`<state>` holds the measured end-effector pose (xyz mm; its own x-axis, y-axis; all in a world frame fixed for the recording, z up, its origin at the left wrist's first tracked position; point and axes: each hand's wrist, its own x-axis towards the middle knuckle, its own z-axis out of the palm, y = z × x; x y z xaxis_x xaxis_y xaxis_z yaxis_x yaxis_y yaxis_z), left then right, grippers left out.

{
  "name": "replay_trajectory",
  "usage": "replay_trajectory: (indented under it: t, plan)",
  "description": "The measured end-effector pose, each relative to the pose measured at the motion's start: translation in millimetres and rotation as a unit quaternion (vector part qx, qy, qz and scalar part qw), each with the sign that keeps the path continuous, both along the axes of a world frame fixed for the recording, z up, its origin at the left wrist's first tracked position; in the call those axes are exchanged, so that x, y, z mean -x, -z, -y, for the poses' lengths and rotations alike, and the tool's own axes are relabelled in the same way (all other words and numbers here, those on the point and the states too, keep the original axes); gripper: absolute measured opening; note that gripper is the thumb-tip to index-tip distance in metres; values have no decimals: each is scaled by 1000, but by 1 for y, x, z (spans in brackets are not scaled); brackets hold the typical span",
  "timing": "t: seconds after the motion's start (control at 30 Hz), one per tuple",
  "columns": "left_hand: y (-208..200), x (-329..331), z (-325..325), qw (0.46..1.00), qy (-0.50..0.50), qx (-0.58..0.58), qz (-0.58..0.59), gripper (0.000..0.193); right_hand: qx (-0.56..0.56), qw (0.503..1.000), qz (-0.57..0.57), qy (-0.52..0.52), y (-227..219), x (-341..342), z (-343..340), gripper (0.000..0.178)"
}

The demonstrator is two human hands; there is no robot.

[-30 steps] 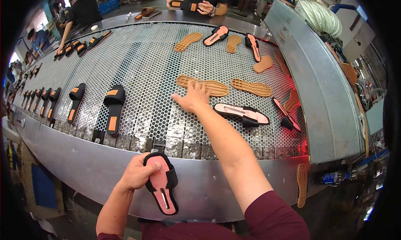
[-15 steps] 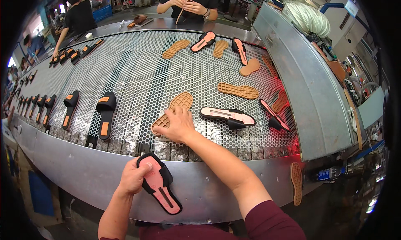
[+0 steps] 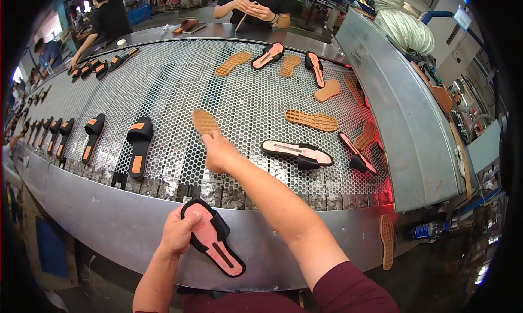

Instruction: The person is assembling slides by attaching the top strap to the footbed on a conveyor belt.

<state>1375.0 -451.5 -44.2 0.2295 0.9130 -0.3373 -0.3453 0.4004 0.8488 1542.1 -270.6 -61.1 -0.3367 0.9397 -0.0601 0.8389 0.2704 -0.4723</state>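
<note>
My left hand point(image 3: 178, 232) grips a black slide sandal point(image 3: 215, 239) near the belt's front edge, thumb on its pink underside, strap to the right. In my right hand point(image 3: 220, 152) is a tan shoe sole point(image 3: 204, 121), lifted above the mesh belt. Its lower part is hidden by my fingers. Right of that hand, another black sandal with a pale pink underside point(image 3: 297, 151) lies on the belt, and a tan gridded sole point(image 3: 311, 119) lies just beyond it.
Finished black slides point(image 3: 140, 146) line the left side of the mesh belt point(image 3: 180, 89). More soles and upturned sandals point(image 3: 267, 55) lie at the far right, beside a metal housing point(image 3: 403, 111). A loose sole point(image 3: 386, 241) rests at the front right edge. A co-worker's hands point(image 3: 254, 10) work across the belt.
My right hand has picked the tan sole up off the belt and moved slightly left with it, tilting it. My left hand still holds the sandal, almost in the same place.
</note>
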Motion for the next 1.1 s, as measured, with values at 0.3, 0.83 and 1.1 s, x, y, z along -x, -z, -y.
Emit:
replay_trajectory:
  t: [0.3, 0.83, 1.1]
  plan:
    - [5, -8, 5, 1000, -7, -6, -4, 16, 7, 995, 84, 56, 10, -47, -8, 34]
    - [-4, -26, 3, 993, 39, -106, 37, 54, 324, 773, -543, 58, -17, -114, 245, 29]
    - [-15, -43, 13, 988, 79, -134, 1, 86, 318, 800, -509, 11, -20, -100, 258, 31]
